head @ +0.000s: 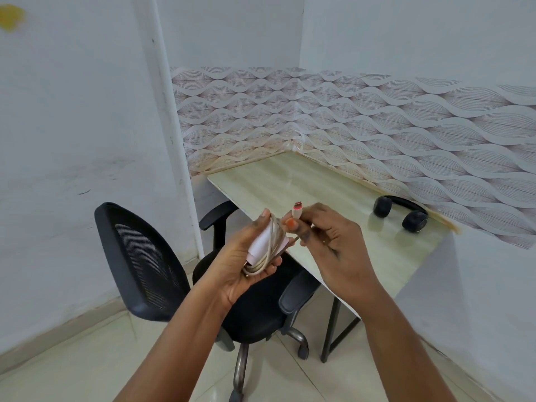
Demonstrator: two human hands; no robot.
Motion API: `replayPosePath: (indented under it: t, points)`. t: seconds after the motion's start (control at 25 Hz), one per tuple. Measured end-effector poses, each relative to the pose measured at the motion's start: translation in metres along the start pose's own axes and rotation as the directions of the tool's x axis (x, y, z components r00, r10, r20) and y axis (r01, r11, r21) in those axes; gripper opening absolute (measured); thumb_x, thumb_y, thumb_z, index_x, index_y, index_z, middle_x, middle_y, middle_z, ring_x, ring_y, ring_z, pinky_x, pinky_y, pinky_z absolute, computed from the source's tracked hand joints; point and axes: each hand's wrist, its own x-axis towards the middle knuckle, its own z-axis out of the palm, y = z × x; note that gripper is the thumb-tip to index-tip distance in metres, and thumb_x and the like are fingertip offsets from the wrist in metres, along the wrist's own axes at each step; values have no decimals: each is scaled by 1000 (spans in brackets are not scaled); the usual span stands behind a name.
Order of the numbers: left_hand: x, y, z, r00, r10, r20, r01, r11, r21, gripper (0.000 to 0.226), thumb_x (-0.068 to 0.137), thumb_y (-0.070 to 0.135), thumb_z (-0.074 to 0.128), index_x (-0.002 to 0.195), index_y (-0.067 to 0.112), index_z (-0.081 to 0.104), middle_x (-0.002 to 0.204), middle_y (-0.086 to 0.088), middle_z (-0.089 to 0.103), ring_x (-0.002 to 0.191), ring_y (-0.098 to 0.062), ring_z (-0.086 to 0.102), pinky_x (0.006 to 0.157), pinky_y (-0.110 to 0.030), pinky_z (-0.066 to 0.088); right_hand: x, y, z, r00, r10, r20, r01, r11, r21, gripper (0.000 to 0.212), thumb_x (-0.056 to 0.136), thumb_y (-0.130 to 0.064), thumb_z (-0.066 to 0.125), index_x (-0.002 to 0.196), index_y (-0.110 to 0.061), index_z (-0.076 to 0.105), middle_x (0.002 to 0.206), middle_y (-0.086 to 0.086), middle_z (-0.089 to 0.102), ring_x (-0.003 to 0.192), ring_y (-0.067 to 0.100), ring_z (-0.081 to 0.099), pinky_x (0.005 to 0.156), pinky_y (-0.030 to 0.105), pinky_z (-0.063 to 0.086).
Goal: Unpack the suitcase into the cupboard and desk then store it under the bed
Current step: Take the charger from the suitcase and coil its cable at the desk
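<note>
One white charger block wrapped in its pale coiled cable (265,245) is gripped by the curled fingers of the left hand (246,256) above the one black mesh office chair (179,274). The cable's one pink-tipped plug end (297,209) is pinched by the right hand (330,242). One pair of black over-ear headphones (401,214) is seen on the one pale wood-grain desk (333,181).

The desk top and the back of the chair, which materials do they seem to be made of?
The desk top looks like laminated board with a pale wood-grain print: it has a thin flat edge and a soft sheen that mirrors the headphones. Solid wood cannot be excluded. The chair back seems to be black mesh fabric stretched in a smooth, matte, probably plastic frame: the weave shows fine lines.
</note>
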Motion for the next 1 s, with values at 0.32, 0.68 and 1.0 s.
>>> replayPosePath:
  t: [0.32,0.68,1.0]
  points:
    - [-1,8,-12,993,28,-117,-37,997,-71,42,71,42,69,93,6,63,71,-11,68,49,-17,59,44,-21,52,-6,21,3,980,-78,182,132,942,-308,38,95,-26,41,129,-20,58,99,-5,54,92,13,48,78,13,38]
    - [-4,6,-12,983,4,-183,-16,998,-66,38,75,44,68,88,8,67,69,-9,70,48,-16,57,41,-18,49,6,15,6,987,-118,106,145,942,-302,11,86,-15,64,96,-11,69,73,-3,65,61,11,58,58,17,47]
    - [-4,9,-15,997,14,-75,-24,990,-136,52,72,48,66,104,6,62,81,-13,68,51,-18,58,42,-20,50,7,9,8,984,-150,94,177,846,-503,8,82,-9,62,83,-9,70,71,4,62,58,15,51,56,14,34]
